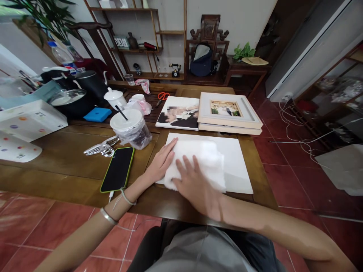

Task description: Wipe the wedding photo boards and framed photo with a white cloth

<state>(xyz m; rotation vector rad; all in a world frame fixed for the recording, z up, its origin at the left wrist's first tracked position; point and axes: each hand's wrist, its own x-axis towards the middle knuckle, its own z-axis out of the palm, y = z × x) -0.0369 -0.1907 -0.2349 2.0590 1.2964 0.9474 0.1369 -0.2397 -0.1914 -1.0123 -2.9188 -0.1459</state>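
Observation:
A soft white cloth [208, 162] lies spread on a flat white board [236, 166] near the table's front edge. My left hand [161, 161] rests along the cloth's left edge, its fingers stretched out toward the back. Over the lower middle of the cloth, my right hand [195, 185] lies palm down with its fingers spread. Neither hand grips anything. The cloth covers much of the board, whose right part shows bare.
Behind the board lie a photo print [181, 113] and stacked picture frames [232, 113]. To the left are a phone [118, 170] on a cable, silver scissors [103, 146] and a lidded cup [127, 122] in plastic. Orange-handled scissors [162, 97] lie farther back.

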